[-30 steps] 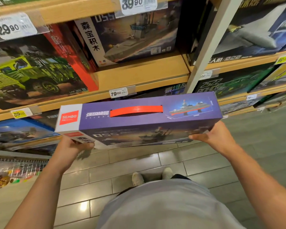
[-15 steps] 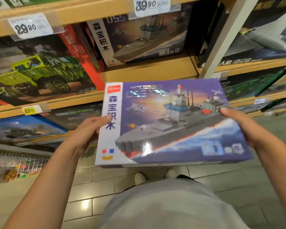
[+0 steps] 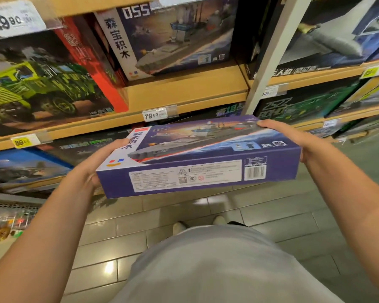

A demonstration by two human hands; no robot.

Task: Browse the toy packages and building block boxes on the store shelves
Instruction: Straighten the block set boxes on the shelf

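Note:
I hold a purple building block box (image 3: 197,158) with a warship picture on its front, tilted nearly flat so its bottom edge with barcode and label faces me. My left hand (image 3: 96,165) grips the box's left end, thumb on the front face. My right hand (image 3: 293,138) grips the right end, fingers over the far top corner. A matching warship box (image 3: 171,38) stands on the wooden shelf (image 3: 184,92) above. A green truck box (image 3: 42,84) stands at the left of that shelf.
A white shelf upright (image 3: 269,55) rises to the right of the held box. More block boxes fill the right shelves, among them an aircraft box (image 3: 328,40). Price tags (image 3: 155,115) hang on the shelf edges. Grey floor tiles (image 3: 162,219) lie below, with my shoes visible.
The box was first held with its handle side up, then turned front face toward me, and now it is tipped back so its bottom edge faces me. Both hands stayed on its ends.

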